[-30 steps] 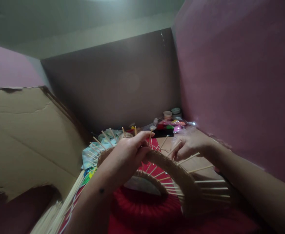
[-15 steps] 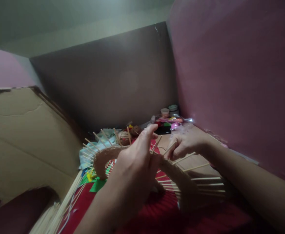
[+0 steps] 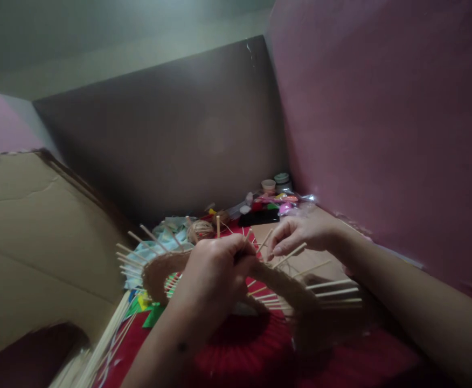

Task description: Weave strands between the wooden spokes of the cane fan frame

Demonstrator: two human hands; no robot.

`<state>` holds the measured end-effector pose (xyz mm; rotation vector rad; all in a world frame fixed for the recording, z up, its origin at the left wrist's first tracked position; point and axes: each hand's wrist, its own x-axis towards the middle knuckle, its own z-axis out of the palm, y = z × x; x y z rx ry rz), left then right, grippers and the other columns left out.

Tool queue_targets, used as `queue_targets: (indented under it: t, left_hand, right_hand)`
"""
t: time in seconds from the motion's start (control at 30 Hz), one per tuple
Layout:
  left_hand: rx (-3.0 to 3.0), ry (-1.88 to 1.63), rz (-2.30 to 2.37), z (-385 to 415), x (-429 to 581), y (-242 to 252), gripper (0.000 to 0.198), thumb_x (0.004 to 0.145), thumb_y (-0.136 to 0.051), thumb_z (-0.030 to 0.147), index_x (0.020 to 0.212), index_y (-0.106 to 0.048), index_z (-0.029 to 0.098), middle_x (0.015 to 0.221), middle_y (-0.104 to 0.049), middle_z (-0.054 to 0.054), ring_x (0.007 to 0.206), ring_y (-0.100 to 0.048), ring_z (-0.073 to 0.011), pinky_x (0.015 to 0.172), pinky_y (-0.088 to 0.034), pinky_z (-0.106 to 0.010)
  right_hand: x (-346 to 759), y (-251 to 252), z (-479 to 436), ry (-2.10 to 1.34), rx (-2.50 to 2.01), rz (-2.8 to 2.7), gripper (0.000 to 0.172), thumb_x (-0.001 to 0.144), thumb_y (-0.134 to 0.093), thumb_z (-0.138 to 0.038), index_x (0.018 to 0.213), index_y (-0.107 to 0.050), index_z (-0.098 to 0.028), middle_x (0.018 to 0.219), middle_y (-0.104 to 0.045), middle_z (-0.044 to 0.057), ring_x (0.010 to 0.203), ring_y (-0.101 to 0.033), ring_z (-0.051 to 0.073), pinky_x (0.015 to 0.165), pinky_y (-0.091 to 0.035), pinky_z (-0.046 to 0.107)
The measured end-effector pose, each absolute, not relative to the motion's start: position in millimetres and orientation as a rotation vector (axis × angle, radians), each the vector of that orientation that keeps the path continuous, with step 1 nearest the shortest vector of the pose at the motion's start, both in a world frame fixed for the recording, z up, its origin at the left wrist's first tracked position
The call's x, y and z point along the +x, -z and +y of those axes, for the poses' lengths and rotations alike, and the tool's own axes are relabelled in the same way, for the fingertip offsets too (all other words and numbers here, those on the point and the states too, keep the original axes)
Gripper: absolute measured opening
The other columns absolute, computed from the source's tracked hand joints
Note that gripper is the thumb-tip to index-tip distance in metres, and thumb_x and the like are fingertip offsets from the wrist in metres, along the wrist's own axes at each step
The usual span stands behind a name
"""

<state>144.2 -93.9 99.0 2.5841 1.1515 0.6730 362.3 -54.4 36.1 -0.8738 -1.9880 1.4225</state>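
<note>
A half-woven basket (image 3: 288, 285), its brown twine-like wall curving between pale upright sticks (image 3: 333, 291) that fan outward, stands tilted before me. My left hand (image 3: 220, 269) is closed on its far wall, thumb and fingers pinching the woven edge beside a stick. Just right of it, my right hand (image 3: 300, 233) hovers near the stick tips, fingers bent and their tips close together. Whatever is between them, if anything, is too small to make out. My left hand and forearm hide part of the basket's middle.
A ball of twine (image 3: 201, 230) lies behind the basket by a light blue cloth (image 3: 139, 272). Further back are a black phone-like object (image 3: 259, 217), plastic packets (image 3: 286, 207), a cup (image 3: 268, 186) and a jar (image 3: 282, 180). Cardboard (image 3: 37, 242) stands at left; red cloth (image 3: 256, 355) lies below.
My left hand has gone from raised fingers to a closed pinch on the basket's edge. My right hand has drawn back slightly from the stick it was touching. The view has shifted a little.
</note>
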Motion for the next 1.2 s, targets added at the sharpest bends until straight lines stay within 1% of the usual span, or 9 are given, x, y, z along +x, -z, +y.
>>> queue_targets:
  t: [0.13,0.2,0.3,0.4,0.7,0.8,0.93,1.07,1.2]
  left_hand:
    - [2.580,-0.765,1.220,-86.7,143.1,-102.8,0.012,0.074,-0.052,0.018,0.067,-0.063,0.017,0.051,-0.059,0.002,0.044,-0.054,-0.0097,0.044,-0.040,-0.019]
    - [2.599,-0.782,1.229,-80.7,143.2,-101.9,0.013,0.073,-0.052,0.018,0.068,-0.063,0.017,0.054,-0.061,0.001,0.047,-0.056,-0.0106,0.046,-0.041,-0.020]
    - [2.586,-0.785,1.239,-72.7,142.6,-99.8,0.014,0.074,-0.052,0.019,0.070,-0.064,0.016,0.057,-0.063,-0.001,0.050,-0.057,-0.0114,0.046,-0.042,-0.020]
    - [2.528,-0.786,1.268,-68.3,141.1,-99.7,0.014,0.074,-0.051,0.020,0.070,-0.064,0.017,0.053,-0.061,0.000,0.046,-0.056,-0.0106,0.045,-0.042,-0.021]
    - [2.465,-0.825,1.296,-61.5,135.1,-101.7,0.013,0.074,-0.052,0.022,0.070,-0.064,0.018,0.054,-0.061,0.001,0.047,-0.056,-0.0101,0.045,-0.042,-0.020]
    - [2.413,-0.844,1.295,-61.0,130.7,-103.4,0.013,0.074,-0.054,0.025,0.071,-0.064,0.017,0.053,-0.061,0.001,0.045,-0.055,-0.0098,0.043,-0.041,-0.020]
    - [2.369,-0.838,1.307,-64.2,128.1,-106.8,0.012,0.073,-0.055,0.025,0.070,-0.064,0.017,0.049,-0.059,0.002,0.043,-0.053,-0.0093,0.042,-0.040,-0.020]
    - [2.378,-0.837,1.312,-69.2,128.2,-110.4,0.011,0.073,-0.056,0.024,0.069,-0.064,0.017,0.047,-0.058,0.002,0.042,-0.053,-0.0093,0.042,-0.040,-0.019]
    - [2.407,-0.835,1.279,-70.5,130.1,-110.8,0.012,0.072,-0.055,0.024,0.070,-0.064,0.017,0.052,-0.060,0.002,0.044,-0.054,-0.0096,0.043,-0.042,-0.019]
  right_hand:
    - [373.6,-38.3,-52.8,-1.273,-0.917,-1.801,0.019,0.070,-0.068,-0.031,0.070,-0.065,-0.012,0.051,-0.043,-0.005,0.048,-0.033,0.005,0.044,-0.023,0.021]
    - [379.9,-41.9,-55.0,-1.166,-0.894,-1.711,0.018,0.069,-0.069,-0.030,0.066,-0.062,-0.013,0.052,-0.045,-0.005,0.049,-0.035,0.005,0.046,-0.025,0.021]
    - [387.5,-45.2,-58.4,-1.102,-0.866,-1.646,0.016,0.069,-0.068,-0.029,0.066,-0.062,-0.014,0.055,-0.050,-0.004,0.051,-0.038,0.006,0.048,-0.028,0.021]
    - [391.0,-47.7,-62.7,-1.094,-0.867,-1.691,0.015,0.068,-0.069,-0.028,0.069,-0.065,-0.014,0.057,-0.053,-0.002,0.053,-0.041,0.007,0.050,-0.030,0.023]
    - [390.7,-63.6,-79.4,-0.981,-0.862,-1.831,0.016,0.063,-0.073,-0.028,0.063,-0.067,-0.013,0.059,-0.056,0.000,0.058,-0.047,0.010,0.056,-0.035,0.025]
    - [393.1,-58.6,-72.2,-1.027,-0.950,-1.777,0.015,0.065,-0.070,-0.028,0.065,-0.068,-0.013,0.057,-0.056,0.000,0.055,-0.043,0.008,0.052,-0.033,0.024]
    - [391.0,-41.9,-52.9,-1.212,-1.003,-1.686,0.016,0.062,-0.071,-0.026,0.068,-0.070,-0.012,0.051,-0.053,-0.002,0.046,-0.035,0.005,0.044,-0.026,0.022]
    - [380.5,-26.4,-38.9,-1.434,-1.007,-1.737,0.027,0.058,-0.075,-0.027,0.080,-0.072,-0.011,0.061,-0.060,0.002,0.048,-0.039,0.005,0.042,-0.026,0.020]
    - [370.8,-17.5,-36.4,-1.466,-0.994,-1.798,0.034,0.060,-0.074,-0.033,0.088,-0.072,-0.013,0.078,-0.065,0.006,0.055,-0.047,0.007,0.045,-0.032,0.020]
